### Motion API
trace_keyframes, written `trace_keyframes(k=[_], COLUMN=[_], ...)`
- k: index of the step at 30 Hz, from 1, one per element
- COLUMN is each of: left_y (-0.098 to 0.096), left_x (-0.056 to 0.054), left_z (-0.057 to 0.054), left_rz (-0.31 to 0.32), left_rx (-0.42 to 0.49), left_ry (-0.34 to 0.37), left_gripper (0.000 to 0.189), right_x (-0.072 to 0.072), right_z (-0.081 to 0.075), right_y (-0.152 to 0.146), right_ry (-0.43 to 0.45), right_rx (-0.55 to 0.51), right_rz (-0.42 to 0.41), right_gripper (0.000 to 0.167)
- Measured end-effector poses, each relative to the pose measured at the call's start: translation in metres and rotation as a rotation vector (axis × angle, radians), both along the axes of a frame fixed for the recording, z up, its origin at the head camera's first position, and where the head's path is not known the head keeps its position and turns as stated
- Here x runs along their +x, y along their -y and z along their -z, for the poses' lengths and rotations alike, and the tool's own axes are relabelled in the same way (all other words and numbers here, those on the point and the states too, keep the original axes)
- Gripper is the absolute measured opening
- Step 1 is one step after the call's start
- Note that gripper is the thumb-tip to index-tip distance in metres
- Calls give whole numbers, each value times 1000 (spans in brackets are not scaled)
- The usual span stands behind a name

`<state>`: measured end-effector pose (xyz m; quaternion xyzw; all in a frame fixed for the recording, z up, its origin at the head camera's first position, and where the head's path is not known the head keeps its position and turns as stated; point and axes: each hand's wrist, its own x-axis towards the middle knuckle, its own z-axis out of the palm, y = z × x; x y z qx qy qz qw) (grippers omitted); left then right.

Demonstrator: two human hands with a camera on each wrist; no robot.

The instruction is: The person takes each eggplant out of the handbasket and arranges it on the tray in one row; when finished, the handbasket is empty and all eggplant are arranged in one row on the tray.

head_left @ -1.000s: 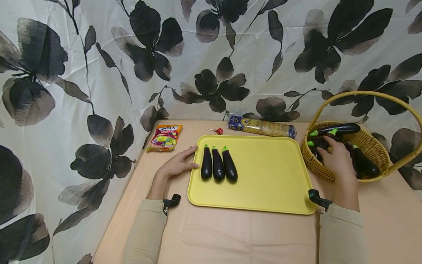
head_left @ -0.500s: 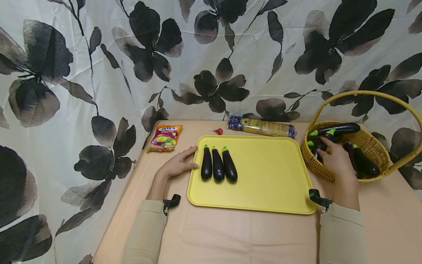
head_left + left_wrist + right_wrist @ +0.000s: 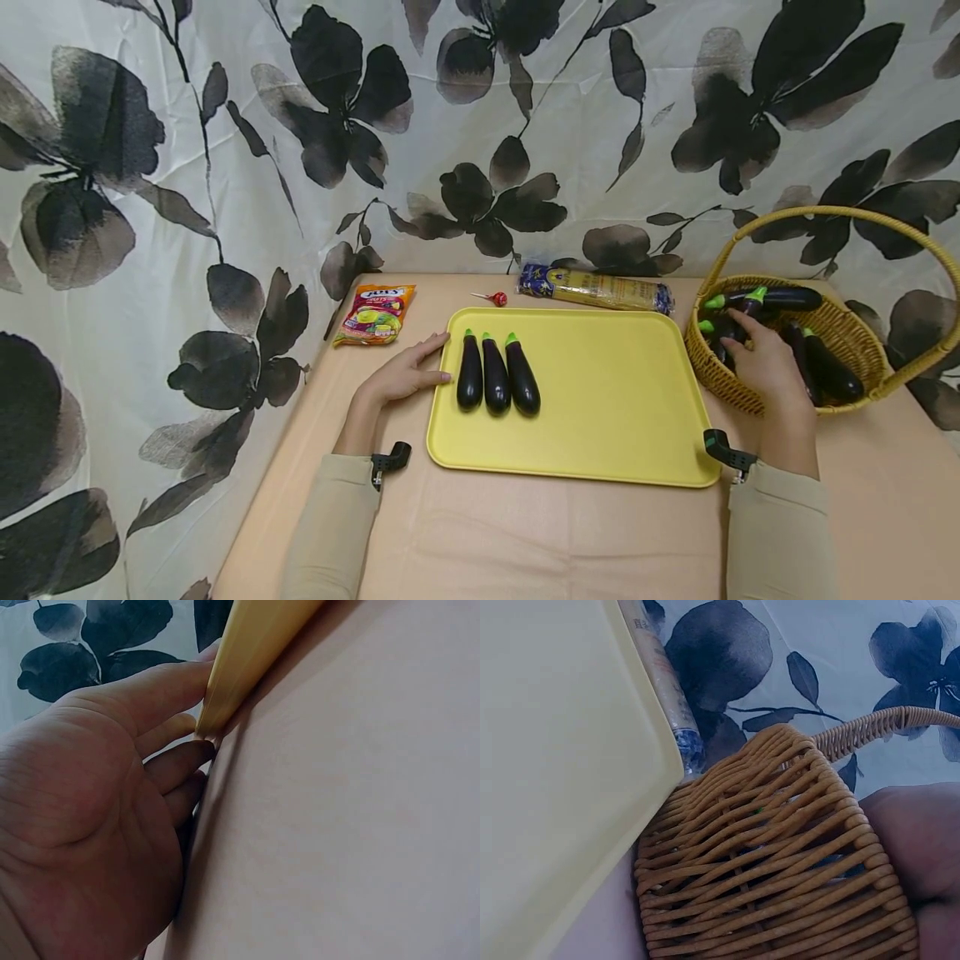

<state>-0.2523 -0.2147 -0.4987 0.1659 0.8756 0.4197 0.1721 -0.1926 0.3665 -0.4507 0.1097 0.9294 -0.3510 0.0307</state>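
My left hand rests at the left edge of a yellow tray, its thumb and fingertips touching the rim. In the left wrist view the same hand has its thumb at the tray's edge and its fingers loosely bent beside it. Three eggplants lie side by side on the tray's left part, green stems pointing away. Inside the wicker basket, my right hand pinches an eggplant, whose lower part is hidden by the fingers. More eggplants lie around it.
Behind the tray are a colourful candy bag, a red lollipop and a long clear packet of noodles. The basket's tall handle arches over its opening. A floral curtain hangs at the back.
In the basket, the eggplant at my right fingers has shifted slightly, its green stem now a little farther back. My left hand and the tray have stayed still.
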Motion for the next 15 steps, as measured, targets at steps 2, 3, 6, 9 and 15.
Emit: trace_keyframes(k=[2,3,6,9,15], left_y=[0,0,0,0,0], left_x=[1,1,1,1,0], left_z=[-1,-1,-1,0,1], left_rz=[0,-1,-1,-3,-3], left_rx=[5,6,7,5,6], left_ry=[3,5,7,7,6], left_gripper=[83,83,83,83,83], right_x=[1,2,3,4,5], right_z=[0,-1,-1,-3,-7], right_y=[-1,-3,-5,-6,-3], right_ry=[-25,-34,-73,-105,-166], right_rx=[-23,-38,-86,-125,-156], right_rz=[32,49,91,115,162], right_gripper=[64,64,64,64,64])
